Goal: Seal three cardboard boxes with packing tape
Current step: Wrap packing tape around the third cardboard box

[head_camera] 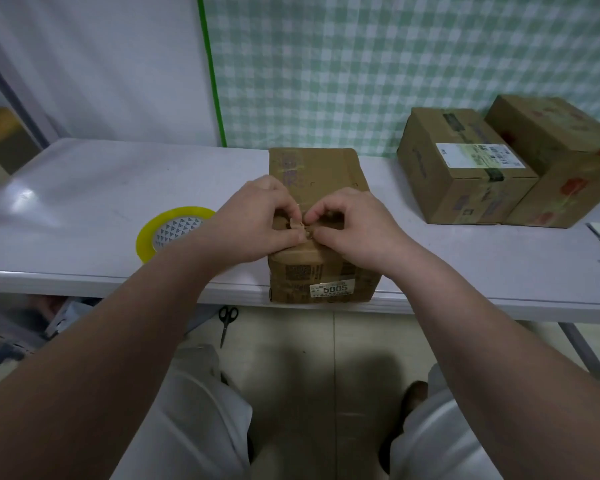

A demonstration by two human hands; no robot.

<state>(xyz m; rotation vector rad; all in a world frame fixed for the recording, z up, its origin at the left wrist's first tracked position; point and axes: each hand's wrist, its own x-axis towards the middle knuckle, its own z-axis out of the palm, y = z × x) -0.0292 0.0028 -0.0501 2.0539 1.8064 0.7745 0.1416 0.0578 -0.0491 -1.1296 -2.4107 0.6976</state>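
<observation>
Our left hand [257, 220] and right hand [357, 226] meet on top of the box [323, 168], each pinching a crumpled scrap [300, 228] at the seam; tape or card, unclear. We should keep the flaps level and press outward from there. The tape roll [153, 233] lies just left of the left hand.

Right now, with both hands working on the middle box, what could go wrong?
1. The cardboard box stands at the table's near edge; a pull toward the person could tip it off.
2. The left hand and right hand pinch a torn scrap on its top seam; it may rip further.
3. The scissors lie on the floor under the table, so cutting tape may mean stooping mid-job.
</observation>
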